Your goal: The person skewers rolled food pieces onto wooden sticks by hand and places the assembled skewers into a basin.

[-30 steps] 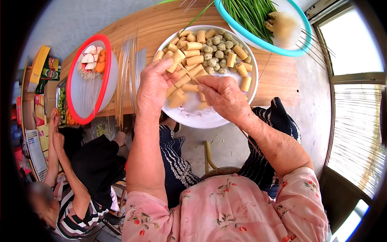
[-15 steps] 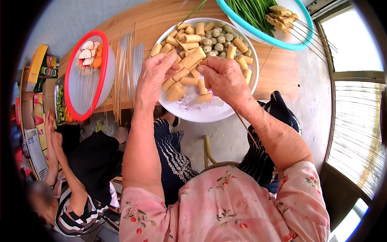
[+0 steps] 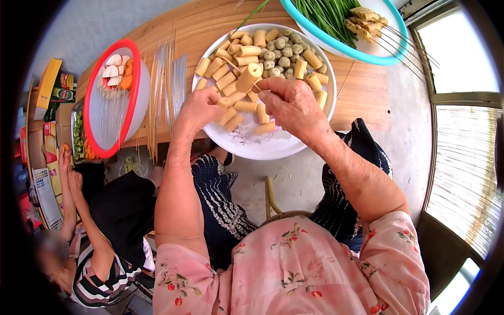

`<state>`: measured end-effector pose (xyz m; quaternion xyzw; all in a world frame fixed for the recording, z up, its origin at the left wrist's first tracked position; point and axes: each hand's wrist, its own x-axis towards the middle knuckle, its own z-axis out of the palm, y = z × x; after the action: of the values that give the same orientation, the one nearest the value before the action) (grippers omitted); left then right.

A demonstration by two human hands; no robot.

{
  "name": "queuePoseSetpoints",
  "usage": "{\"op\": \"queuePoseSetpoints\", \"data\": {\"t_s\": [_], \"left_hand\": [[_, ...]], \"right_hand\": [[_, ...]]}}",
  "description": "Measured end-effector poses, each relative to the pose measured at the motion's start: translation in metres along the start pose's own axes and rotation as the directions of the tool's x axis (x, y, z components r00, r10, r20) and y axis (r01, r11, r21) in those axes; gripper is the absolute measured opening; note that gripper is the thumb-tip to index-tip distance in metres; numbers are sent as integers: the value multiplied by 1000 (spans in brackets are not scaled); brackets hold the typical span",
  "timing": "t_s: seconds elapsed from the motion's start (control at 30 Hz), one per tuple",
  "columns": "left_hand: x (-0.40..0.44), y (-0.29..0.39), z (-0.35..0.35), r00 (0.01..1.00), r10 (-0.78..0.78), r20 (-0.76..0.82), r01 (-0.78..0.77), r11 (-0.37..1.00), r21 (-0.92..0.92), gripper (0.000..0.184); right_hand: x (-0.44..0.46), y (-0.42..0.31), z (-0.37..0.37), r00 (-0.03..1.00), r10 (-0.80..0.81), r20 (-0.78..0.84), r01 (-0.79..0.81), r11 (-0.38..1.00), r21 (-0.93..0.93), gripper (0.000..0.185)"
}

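Observation:
My right hand pinches a thin wooden skewer, with a tan roll piece stuck on it near the fingertips. My left hand is at the left part of the round white tray, over the tan roll pieces, its fingers drawn together; whether they hold a piece is hidden. Speckled grey-green balls lie in the tray behind my right hand, with more tan pieces around them.
Left on the wooden table are loose skewers and a red-rimmed basket of skewered food. A turquoise-rimmed basket holds green stalks and skewered rolls. Another person sits at the lower left.
My left hand has come off the skewered piece and moved down and left. The piece on the skewer has tipped more upright, still at my right fingertips.

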<state>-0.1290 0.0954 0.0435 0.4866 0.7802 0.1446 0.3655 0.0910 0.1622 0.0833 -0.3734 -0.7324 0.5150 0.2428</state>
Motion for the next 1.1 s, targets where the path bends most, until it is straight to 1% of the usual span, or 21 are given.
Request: {"op": "queuePoseSetpoints", "data": {"t_s": [0.03, 0.07, 0.1, 0.13, 0.2, 0.27, 0.37, 0.43, 0.47, 0.53, 0.63, 0.73, 0.87, 0.97, 1.1], "left_hand": [[-1, 2, -4, 999, -27, -21, 22, 970, -243, 23], [-2, 6, -8, 998, -58, -34, 36, 881, -471, 22], [-3, 8, -11, 995, -90, -40, 40, 739, -673, 21], [-1, 7, -14, 998, -55, -41, 5, 654, -757, 24], [-3, 7, -17, 996, -50, -74, -39, 497, -867, 25], [-2, 9, -18, 994, -60, -94, -67, 351, -934, 24], [2, 2, -17, 997, -43, -64, -52, 233, -971, 21], [0, 4, -16, 996, -52, -67, -57, 188, -981, 19], [0, 6, -16, 996, -57, -68, -58, 165, -985, 18], [-1, 8, -15, 998, -23, -58, -54, 156, -986, 17], [-3, 15, -14, 998, -8, -63, -61, 162, -985, 18], [-4, 17, -13, 997, 2, -73, -73, 169, -983, 20], [-6, 24, -8, 997, 27, -75, -79, 212, -974, 20], [-9, 35, -1, 999, 5, -39, -39, 234, -971, 22], [-7, 39, 7, 999, 41, 14, 1, 302, -953, 23]], "right_hand": [[-1, 0, 0, 999, -45, -13, 45, 999, -7, 18], [-2, -2, -1, 999, -49, -4, 49, 999, -16, 18], [-2, -5, -4, 999, -53, 5, 53, 998, -27, 18], [-2, -8, -6, 998, -56, 14, 57, 998, -37, 17], [-1, -11, -8, 998, -59, -3, 59, 992, -110, 17], [0, -13, -9, 998, -59, -4, 57, 986, -158, 16], [1, -14, -7, 998, -57, 16, 59, 982, -179, 16], [0, -11, -5, 997, -67, 28, 71, 982, -173, 15], [0, -7, -3, 992, -125, -3, 123, 976, -182, 14], [1, -1, 3, 968, -242, -64, 224, 953, -204, 12], [0, -3, 4, 978, -194, -77, 178, 968, -176, 11], [0, -2, 4, 974, -207, -91, 188, 966, -179, 11], [-1, -2, 1, 986, -159, -52, 149, 976, -160, 13], [0, -3, 2, 991, -121, -64, 112, 985, -132, 10], [3, -3, 4, 992, -103, -78, 93, 988, -121, 8]]}}
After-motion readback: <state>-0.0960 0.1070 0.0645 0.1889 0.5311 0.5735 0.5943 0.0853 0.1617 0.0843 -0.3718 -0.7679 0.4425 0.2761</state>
